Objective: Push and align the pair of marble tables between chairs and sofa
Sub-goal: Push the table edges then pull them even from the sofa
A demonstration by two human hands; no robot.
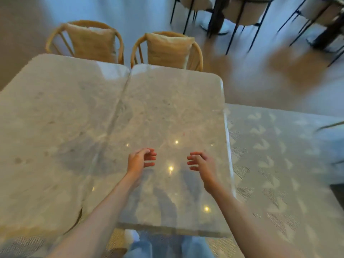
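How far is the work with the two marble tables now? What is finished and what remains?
Looks done: the left beige marble table and the right beige marble table stand side by side, seam closed, before the two wooden cushioned chairs.

In hand: nothing; the left hand and right hand hover with loosely curled fingers over the right table.

Left: the far edges look slightly stepped, so perhaps a small final alignment. The sofa is not visible.
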